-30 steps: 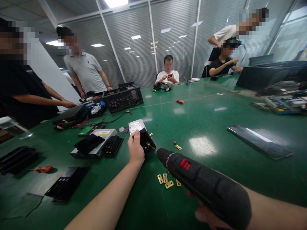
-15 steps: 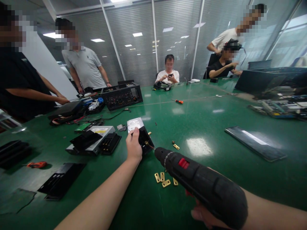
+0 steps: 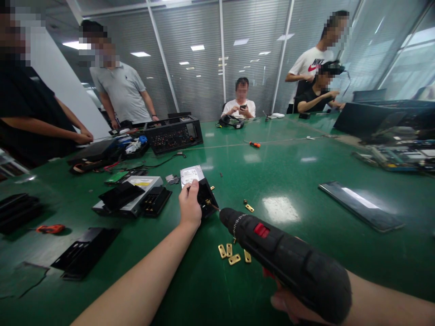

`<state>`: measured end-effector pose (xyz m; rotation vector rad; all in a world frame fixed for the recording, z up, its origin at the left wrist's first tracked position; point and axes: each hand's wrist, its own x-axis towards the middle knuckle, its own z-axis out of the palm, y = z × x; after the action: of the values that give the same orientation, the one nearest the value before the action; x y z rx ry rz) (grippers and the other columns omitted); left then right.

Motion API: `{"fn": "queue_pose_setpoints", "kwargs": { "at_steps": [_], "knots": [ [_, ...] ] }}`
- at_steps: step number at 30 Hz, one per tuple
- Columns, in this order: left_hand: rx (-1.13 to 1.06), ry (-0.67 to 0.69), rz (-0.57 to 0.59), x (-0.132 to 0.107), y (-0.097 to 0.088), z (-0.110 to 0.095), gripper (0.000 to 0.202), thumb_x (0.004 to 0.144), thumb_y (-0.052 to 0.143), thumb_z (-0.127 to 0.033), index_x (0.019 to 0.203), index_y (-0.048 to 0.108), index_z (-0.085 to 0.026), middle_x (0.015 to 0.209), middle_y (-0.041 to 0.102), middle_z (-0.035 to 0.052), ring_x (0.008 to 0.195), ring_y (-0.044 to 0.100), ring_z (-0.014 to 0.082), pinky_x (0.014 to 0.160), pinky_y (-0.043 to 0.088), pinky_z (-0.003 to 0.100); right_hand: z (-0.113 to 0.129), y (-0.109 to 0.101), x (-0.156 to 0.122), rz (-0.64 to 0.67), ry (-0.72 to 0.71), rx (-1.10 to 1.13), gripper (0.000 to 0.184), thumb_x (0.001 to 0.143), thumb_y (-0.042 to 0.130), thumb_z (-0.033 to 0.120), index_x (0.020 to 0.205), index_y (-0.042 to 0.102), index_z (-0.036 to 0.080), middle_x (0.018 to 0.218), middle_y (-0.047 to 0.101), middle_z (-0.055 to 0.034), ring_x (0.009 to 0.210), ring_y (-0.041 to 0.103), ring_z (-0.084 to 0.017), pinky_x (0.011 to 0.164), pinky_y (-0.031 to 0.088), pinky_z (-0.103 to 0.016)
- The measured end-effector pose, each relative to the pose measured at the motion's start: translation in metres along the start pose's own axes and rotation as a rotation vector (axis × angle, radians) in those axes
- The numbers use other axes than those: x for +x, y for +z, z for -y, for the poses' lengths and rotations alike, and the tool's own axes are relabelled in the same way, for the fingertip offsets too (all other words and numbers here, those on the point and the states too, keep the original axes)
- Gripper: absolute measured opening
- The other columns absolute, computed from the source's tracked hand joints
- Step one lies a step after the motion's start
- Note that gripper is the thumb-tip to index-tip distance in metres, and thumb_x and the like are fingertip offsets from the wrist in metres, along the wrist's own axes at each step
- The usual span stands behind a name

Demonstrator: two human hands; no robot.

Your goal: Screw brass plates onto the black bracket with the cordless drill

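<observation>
My left hand (image 3: 190,206) grips a hard drive (image 3: 191,175) with a black bracket (image 3: 208,192) on it, the thumb lying over the front. A small brass plate (image 3: 208,202) sits inside the bracket. My right hand (image 3: 288,301), partly hidden under the tool, is wrapped round the handle of a black cordless drill (image 3: 285,262) with a red switch. The drill's thin bit points left, and its tip is at the brass plate in the bracket. Several loose brass plates (image 3: 234,259) lie on the table below the chuck, and another brass plate (image 3: 249,208) lies behind it.
On the green table (image 3: 231,158) lie an optical drive (image 3: 149,183), an orange screwdriver (image 3: 50,229), another screwdriver (image 3: 254,144), black metal panels (image 3: 86,253) and a dark flat panel (image 3: 360,205). A computer case (image 3: 175,135) stands at the back left. Several people are around the table.
My hands, the drive and the drill stay nearly in place. At the back right, a standing person has straightened up; at the left, a person's hands have drawn back from the parts.
</observation>
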<state>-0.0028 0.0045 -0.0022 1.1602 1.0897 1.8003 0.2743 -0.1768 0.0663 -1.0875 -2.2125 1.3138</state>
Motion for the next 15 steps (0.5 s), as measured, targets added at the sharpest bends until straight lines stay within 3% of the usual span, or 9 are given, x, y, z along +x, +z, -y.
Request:
{"fn": "queue_pose_setpoints", "kwargs": {
  "at_steps": [3, 6, 15],
  "knots": [
    [-0.005, 0.007, 0.000, -0.0002, 0.0003, -0.0007, 0.060, 0.092, 0.082, -0.082, 0.090, 0.072, -0.023, 0.080, 0.074, 0.0031, 0.078, 0.076, 0.0268, 0.072, 0.066, 0.040, 0.0004, -0.0015, 0.0026, 0.015, -0.077, -0.069, 0.012, 0.096, 0.088, 0.025, 0.088, 0.080, 0.023, 0.075, 0.062, 0.0049, 0.062, 0.064, -0.013, 0.054, 0.050, -0.020],
    [-0.009, 0.010, 0.003, -0.0002, 0.0008, -0.0014, 0.059, 0.093, 0.082, -0.081, 0.090, 0.072, -0.023, 0.080, 0.073, 0.0029, 0.078, 0.077, 0.0267, 0.072, 0.066, 0.040, -0.0027, 0.0002, 0.0026, -0.030, -0.121, -0.074, 0.016, 0.093, 0.089, 0.021, 0.082, 0.078, 0.023, 0.072, 0.059, 0.0056, 0.058, 0.063, -0.013, 0.056, 0.051, -0.022],
    [0.007, 0.011, 0.009, 0.0000, 0.0008, -0.0006, 0.061, 0.093, 0.080, -0.084, 0.092, 0.072, -0.023, 0.083, 0.074, 0.0038, 0.081, 0.076, 0.0270, 0.075, 0.064, 0.040, -0.0045, 0.0019, -0.0024, -0.045, -0.049, -0.045, 0.011, 0.097, 0.085, 0.026, 0.088, 0.079, 0.023, 0.081, 0.065, 0.0024, 0.064, 0.065, -0.014, 0.055, 0.054, -0.022]
  ]
}}
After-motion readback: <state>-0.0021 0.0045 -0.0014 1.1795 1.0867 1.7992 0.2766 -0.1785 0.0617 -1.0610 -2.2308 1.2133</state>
